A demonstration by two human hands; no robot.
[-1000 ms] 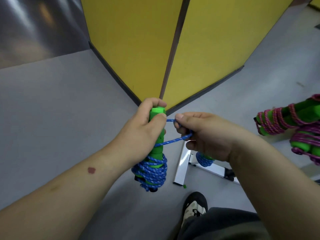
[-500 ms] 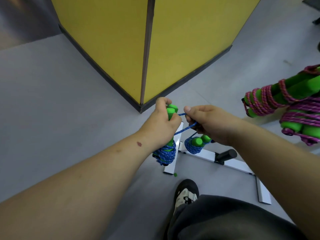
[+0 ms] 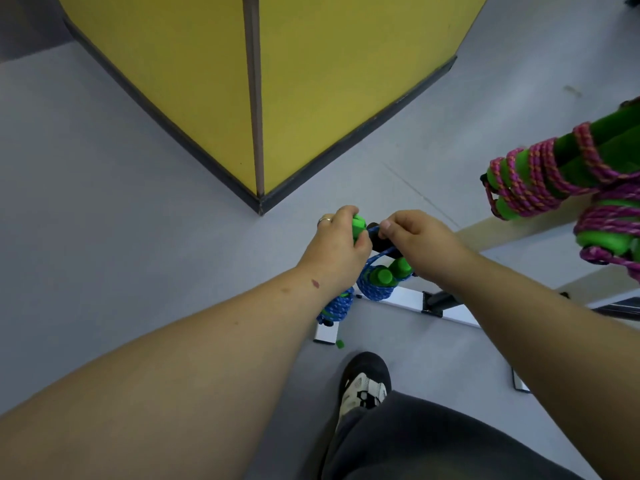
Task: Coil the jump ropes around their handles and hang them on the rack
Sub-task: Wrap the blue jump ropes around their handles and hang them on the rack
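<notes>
Head view looks down on both hands meeting over the grey floor, just near of a yellow cabinet corner. Left hand is wrapped round the green handles of a blue rope, whose coil hangs below the wrist. Right hand pinches a loop of that rope between thumb and forefinger, right beside a black peg of the rack; whether the loop sits on the peg cannot be told. Below the loop, a second blue bundle with green handle ends hangs against the rack's white base. At far right, pink ropes coiled on green handles hang in the air, well apart from the hands. A shoe stands near the rack's foot.
</notes>
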